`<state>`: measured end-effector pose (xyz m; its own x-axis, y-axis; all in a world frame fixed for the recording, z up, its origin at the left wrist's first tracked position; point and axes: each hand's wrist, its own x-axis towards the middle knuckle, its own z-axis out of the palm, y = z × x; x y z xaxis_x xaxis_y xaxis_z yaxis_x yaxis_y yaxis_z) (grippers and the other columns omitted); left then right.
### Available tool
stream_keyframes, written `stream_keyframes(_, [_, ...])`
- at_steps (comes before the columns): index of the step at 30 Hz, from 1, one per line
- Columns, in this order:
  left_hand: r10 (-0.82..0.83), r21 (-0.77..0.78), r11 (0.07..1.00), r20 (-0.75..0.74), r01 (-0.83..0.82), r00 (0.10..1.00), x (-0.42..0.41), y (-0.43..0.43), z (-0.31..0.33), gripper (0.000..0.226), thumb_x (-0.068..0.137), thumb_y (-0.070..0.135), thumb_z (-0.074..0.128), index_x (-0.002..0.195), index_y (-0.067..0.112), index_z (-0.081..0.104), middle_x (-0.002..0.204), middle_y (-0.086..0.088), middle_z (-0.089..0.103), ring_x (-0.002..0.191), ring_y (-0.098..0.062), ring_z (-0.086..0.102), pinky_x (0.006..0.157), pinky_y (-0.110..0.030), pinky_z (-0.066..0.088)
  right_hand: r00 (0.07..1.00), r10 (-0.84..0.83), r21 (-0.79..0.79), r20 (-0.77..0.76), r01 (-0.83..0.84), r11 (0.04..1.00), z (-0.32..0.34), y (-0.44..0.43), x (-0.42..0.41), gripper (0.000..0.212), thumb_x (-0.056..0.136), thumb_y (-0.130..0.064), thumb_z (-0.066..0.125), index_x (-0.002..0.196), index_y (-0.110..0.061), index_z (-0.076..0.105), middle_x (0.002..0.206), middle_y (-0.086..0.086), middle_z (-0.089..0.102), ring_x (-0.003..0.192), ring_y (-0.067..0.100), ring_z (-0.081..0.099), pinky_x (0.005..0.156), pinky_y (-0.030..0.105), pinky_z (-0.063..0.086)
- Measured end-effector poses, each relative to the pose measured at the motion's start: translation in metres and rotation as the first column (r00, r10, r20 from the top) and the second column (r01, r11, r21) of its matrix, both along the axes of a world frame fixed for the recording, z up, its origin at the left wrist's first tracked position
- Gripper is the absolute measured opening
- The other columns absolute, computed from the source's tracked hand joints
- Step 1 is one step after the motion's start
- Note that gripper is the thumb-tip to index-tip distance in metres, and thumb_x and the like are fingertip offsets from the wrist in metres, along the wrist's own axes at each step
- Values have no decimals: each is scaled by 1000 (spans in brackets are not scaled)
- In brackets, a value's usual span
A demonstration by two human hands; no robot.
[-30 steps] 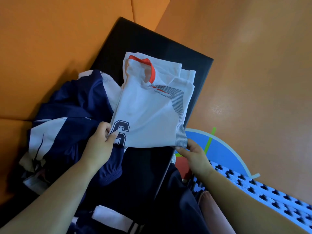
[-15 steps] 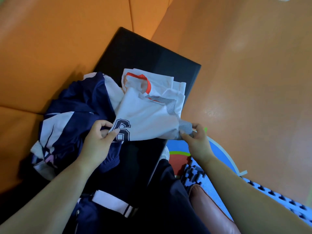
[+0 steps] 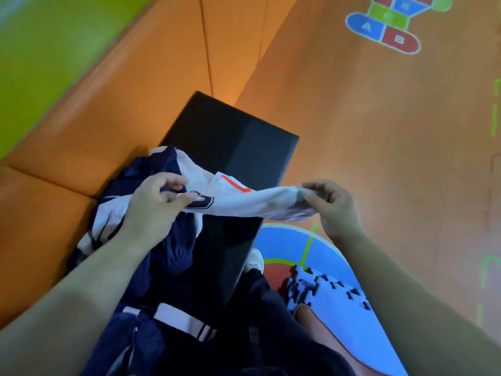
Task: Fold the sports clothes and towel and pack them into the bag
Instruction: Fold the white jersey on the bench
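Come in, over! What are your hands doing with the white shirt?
Left hand pinches white shirt by its number. Right hand pinches other end. Shirt stretched over black bench. Navy clothes heaped left.

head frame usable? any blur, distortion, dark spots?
Head view: motion blur softens the left hand, the right hand and the white jersey they pinch, so its number is unreadable. Head view: wide-angle stretch makes the forearms loom at the bottom edge. Head view: navy clothes and black bench are dark, with little detail. Head view: the letters A and B on the hopscotch decal are legible.
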<state>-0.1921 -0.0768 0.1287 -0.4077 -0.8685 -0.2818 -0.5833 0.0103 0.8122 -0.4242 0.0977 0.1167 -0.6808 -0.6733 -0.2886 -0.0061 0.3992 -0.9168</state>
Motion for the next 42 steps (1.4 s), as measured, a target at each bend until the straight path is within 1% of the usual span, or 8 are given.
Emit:
stream_keyframes(4, [-19,-108,994,-57,12,998,-3,-6,34,20,81,18,73,89,32,60,96,-2,69,53,4,57,56,-17,43,999,15,-27,-42,-16,1000,30,14,-1,27,83,-3,69,87,-29,66,85,5,62,70,2,57,63,12,48])
stream_keyframes(9, [-91,-192,979,-150,62,984,-1,-2,68,19,79,18,74,84,35,68,85,24,69,73,0,63,69,-14,50,989,24,5,-143,-24,1000,61,31,2,40,73,3,76,93,-29,65,89,-8,65,76,-6,59,71,9,47])
stream_keyframes(14, [-252,-172,955,-44,241,967,1,3,81,29,67,18,83,88,34,69,89,8,70,80,-9,64,73,-10,48,968,32,154,-248,7,988,80,42,8,43,70,-2,80,106,-22,66,87,-19,61,71,-21,54,64,-1,40])
stream_keyframes(21, [-420,-287,822,279,492,864,-15,-8,60,29,69,8,80,97,15,74,90,8,64,78,-6,54,71,-8,37,882,307,458,-358,-121,881,80,19,-5,20,74,-9,71,80,-28,71,77,-6,69,73,13,60,56,22,43])
stream_keyframes(26, [-457,-367,746,325,556,828,-47,-44,41,18,81,5,69,97,10,73,94,-5,64,81,-15,53,78,-31,43,777,443,593,-448,-112,797,68,-27,-41,12,76,-6,60,77,-16,66,83,10,67,77,27,54,58,29,34])
stream_keyframes(33, [-324,-544,718,288,433,901,-116,-124,49,22,82,9,54,95,11,71,91,-10,64,90,-35,57,80,-41,41,675,280,387,-683,9,922,55,-106,-114,16,77,2,53,90,-1,63,109,23,49,93,39,51,70,34,35])
stream_keyframes(38, [-201,-717,640,189,275,961,-134,-148,61,22,81,10,52,94,17,69,99,0,66,103,-36,51,85,-48,40,353,49,60,-934,20,998,56,-125,-139,4,76,-8,60,76,-4,61,110,22,55,96,45,49,74,38,36])
stream_keyframes(42, [-231,-730,612,203,304,952,-124,-141,30,17,81,7,63,92,17,71,99,1,70,101,-35,50,82,-44,33,282,172,133,-944,-151,979,21,-116,-136,12,73,-14,65,77,-5,58,104,16,63,92,42,54,69,43,45])
